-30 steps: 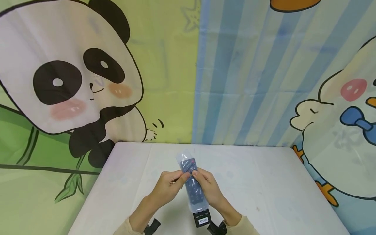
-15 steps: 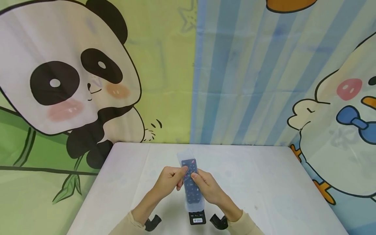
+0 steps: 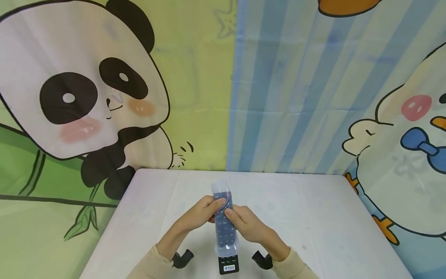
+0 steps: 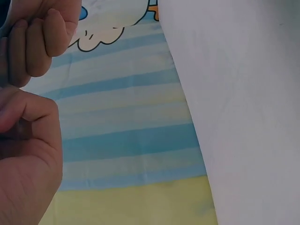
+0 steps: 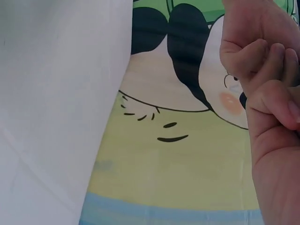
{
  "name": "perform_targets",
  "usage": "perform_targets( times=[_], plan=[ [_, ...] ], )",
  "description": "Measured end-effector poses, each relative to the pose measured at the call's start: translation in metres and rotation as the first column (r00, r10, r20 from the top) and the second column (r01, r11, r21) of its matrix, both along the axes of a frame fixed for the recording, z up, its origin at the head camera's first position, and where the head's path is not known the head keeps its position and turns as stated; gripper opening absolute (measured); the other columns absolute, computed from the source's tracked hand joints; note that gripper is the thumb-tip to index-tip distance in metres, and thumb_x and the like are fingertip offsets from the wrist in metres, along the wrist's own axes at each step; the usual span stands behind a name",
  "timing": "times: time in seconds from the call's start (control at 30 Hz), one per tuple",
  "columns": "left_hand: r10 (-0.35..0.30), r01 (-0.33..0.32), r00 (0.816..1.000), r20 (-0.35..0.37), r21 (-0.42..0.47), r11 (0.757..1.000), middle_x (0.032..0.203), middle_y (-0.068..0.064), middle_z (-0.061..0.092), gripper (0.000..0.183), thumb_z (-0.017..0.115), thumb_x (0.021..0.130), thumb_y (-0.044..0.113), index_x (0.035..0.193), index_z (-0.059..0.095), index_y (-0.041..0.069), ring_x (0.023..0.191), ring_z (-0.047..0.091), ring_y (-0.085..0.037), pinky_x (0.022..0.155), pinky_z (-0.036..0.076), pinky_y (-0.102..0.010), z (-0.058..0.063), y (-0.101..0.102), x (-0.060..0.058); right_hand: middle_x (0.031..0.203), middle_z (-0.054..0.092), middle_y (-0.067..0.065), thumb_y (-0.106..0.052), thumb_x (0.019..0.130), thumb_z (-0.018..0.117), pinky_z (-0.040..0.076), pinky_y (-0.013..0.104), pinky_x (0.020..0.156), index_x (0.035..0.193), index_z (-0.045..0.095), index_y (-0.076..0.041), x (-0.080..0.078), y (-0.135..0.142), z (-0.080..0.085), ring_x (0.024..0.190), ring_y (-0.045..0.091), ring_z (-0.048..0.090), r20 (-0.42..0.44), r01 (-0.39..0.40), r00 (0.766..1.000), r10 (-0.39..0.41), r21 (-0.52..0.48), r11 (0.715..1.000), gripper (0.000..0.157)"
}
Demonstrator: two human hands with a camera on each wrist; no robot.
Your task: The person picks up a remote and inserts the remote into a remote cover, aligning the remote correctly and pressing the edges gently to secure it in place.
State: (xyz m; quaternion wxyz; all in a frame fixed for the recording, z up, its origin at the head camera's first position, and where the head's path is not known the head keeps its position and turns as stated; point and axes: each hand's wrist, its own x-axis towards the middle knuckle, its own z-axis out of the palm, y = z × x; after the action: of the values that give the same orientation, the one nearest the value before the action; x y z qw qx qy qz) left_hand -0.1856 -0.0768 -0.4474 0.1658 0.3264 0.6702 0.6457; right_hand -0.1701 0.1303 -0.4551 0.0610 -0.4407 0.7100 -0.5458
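Observation:
A dark remote control (image 3: 225,232) with rows of buttons stands nearly upright inside a clear bluish plastic sleeve (image 3: 219,186). Its black lower end, bearing a white label, sticks out below the sleeve. My left hand (image 3: 199,213) pinches the upper left side, thumb across the front. Lower on the right side, my right hand (image 3: 251,225) grips it, thumb also on the front. In the left wrist view, curled fingers of my left hand (image 4: 30,150) show at the edge. The right wrist view has my right hand (image 5: 276,126) at its edge. Fingers behind the remote are hidden.
Beneath the hands lies a white table (image 3: 296,217). A cloth backdrop (image 3: 195,85) with a panda and a white bird hangs behind it. Black curved pieces, one by the left wrist (image 3: 183,259) and one by the right wrist (image 3: 262,260), sit at the cuffs.
The remote control has swung from a tilt to nearly upright, its lower end moving left. My left thumb has shifted on the sleeve's front. Both hands keep hold.

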Motion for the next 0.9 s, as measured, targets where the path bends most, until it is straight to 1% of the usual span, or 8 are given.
perform_targets(
  times=[0.1,0.2,0.33,0.47,0.57,0.7,0.8,0.9],
  plan=[
    [-0.006,0.006,1.0,0.022,-0.004,1.0,0.066,0.004,0.057,0.052,0.044,0.108,0.034,0.084,0.06,-0.009,0.06,0.054,-0.005,0.055,0.049,-0.021,-0.001,0.001,-0.002,0.105,0.073,0.013,-0.007,0.11,0.033,0.058,0.032,0.073,0.118,0.061,0.001,0.0,0.0,0.001,0.09,0.012,0.068,-0.014,-0.009,1.0,0.009,0.014,1.0,0.031],
    [0.026,-0.025,0.998,-0.056,0.021,0.999,0.063,0.008,0.053,0.051,0.044,0.108,0.032,0.077,0.06,-0.004,0.057,0.048,-0.004,0.051,0.042,-0.019,-0.003,0.0,-0.002,0.106,0.073,0.01,-0.007,0.109,0.036,0.058,0.032,0.071,0.118,0.063,-0.002,-0.001,-0.002,0.001,0.088,0.011,0.068,0.005,0.014,1.0,-0.014,0.008,1.0,0.029],
    [0.105,-0.091,0.98,-0.167,0.089,0.992,0.058,0.011,0.045,0.049,0.043,0.108,0.026,0.067,0.054,0.002,0.051,0.036,-0.009,0.046,0.03,-0.021,-0.006,-0.002,-0.004,0.073,0.062,0.0,-0.005,0.105,0.05,0.046,0.022,0.052,0.09,0.061,-0.012,-0.003,-0.005,0.002,0.063,0.003,0.053,-0.016,0.143,0.989,-0.144,-0.061,0.988,0.02],
    [0.186,-0.163,0.966,-0.18,0.137,0.977,0.056,0.011,0.045,0.049,0.043,0.107,0.02,0.065,0.054,0.0,0.049,0.036,-0.007,0.043,0.029,-0.021,-0.008,-0.004,-0.005,0.061,0.038,-0.001,0.002,0.1,0.058,0.03,0.02,0.046,0.074,0.047,-0.015,-0.006,-0.01,0.003,0.054,0.002,0.034,-0.068,0.192,0.977,-0.204,-0.145,0.971,0.033],
    [0.26,-0.235,0.955,-0.142,0.169,0.957,0.056,0.009,0.051,0.048,0.043,0.107,0.018,0.067,0.057,-0.005,0.05,0.044,-0.004,0.044,0.037,-0.021,-0.011,-0.003,-0.005,0.061,0.037,0.0,0.009,0.098,0.056,0.028,0.02,0.046,0.072,0.047,-0.014,-0.006,-0.015,0.004,0.055,0.003,0.033,-0.093,0.178,0.976,-0.196,-0.172,0.969,0.035],
    [0.324,-0.307,0.945,-0.042,0.225,0.925,0.061,0.003,0.062,0.05,0.043,0.106,0.021,0.074,0.06,-0.014,0.054,0.057,-0.007,0.05,0.047,-0.022,-0.013,0.001,-0.006,0.059,0.037,0.001,0.015,0.095,0.054,0.026,0.02,0.046,0.071,0.048,-0.009,0.004,-0.024,0.021,0.055,0.001,0.032,-0.108,0.208,0.967,-0.231,-0.191,0.959,0.035],
    [0.299,-0.304,0.952,0.063,0.292,0.907,0.064,0.002,0.065,0.053,0.044,0.105,0.02,0.078,0.055,-0.024,0.057,0.061,-0.008,0.052,0.05,-0.021,-0.013,0.004,-0.005,0.057,0.036,0.002,0.019,0.094,0.053,0.025,0.019,0.044,0.071,0.048,-0.008,0.012,-0.026,0.031,0.054,0.0,0.031,-0.136,0.208,0.961,-0.241,-0.218,0.954,0.035],
    [0.254,-0.29,0.957,0.143,0.365,0.885,0.066,0.001,0.066,0.05,0.044,0.104,0.017,0.078,0.052,-0.026,0.058,0.063,-0.007,0.052,0.052,-0.02,-0.014,0.007,-0.004,0.056,0.035,0.002,0.022,0.092,0.052,0.024,0.018,0.043,0.071,0.047,-0.008,0.012,-0.024,0.022,0.054,0.0,0.029,-0.154,0.177,0.964,-0.218,-0.243,0.954,0.037]
  ],
)
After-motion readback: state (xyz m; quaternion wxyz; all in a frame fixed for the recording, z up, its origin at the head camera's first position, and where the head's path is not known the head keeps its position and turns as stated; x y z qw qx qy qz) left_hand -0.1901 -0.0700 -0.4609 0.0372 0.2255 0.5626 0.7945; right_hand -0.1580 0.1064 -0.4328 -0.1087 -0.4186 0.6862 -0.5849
